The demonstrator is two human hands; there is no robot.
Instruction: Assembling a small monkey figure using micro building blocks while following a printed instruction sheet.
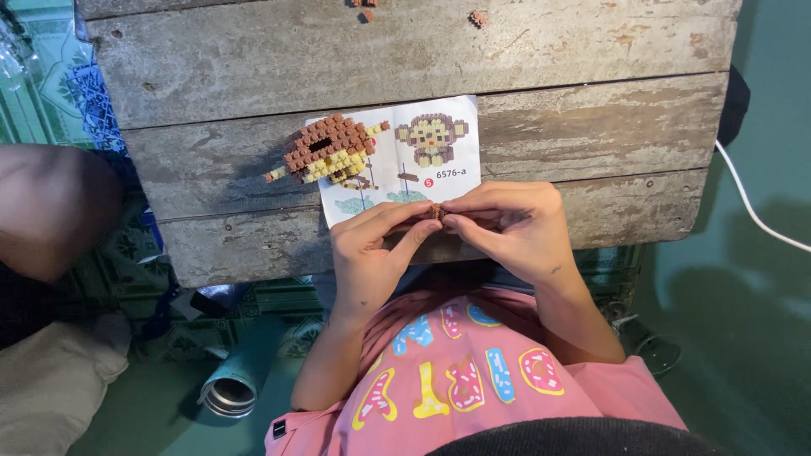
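Nearest the camera, a pink shirt [473,380] with coloured shapes on its front is seen, and from it two bare forearms are stretched toward the bench [253,59]. At the near edge of the bench, the left hand [372,253] and the right hand [515,228] are brought together, fingertip to fingertip. Between them a small brown block piece [437,211] is pinched; it is gripped by the thumb and forefinger of each hand, so both hands are closed on it. The piece is held just above the lower edge of an instruction sheet [414,169], which is laid flat on the weathered grey planks. On the sheet a brown monkey figure is pictured. Overlapping the sheet's left side, a partly built block model [325,150] in brown and pale yellow is rested on the bench, near the hands but apart from them. Farther off, at the far edge of the bench, a few loose brown blocks [477,17] are scattered. To the left, below the bench, a metal can [228,393] is lain on the green floor.
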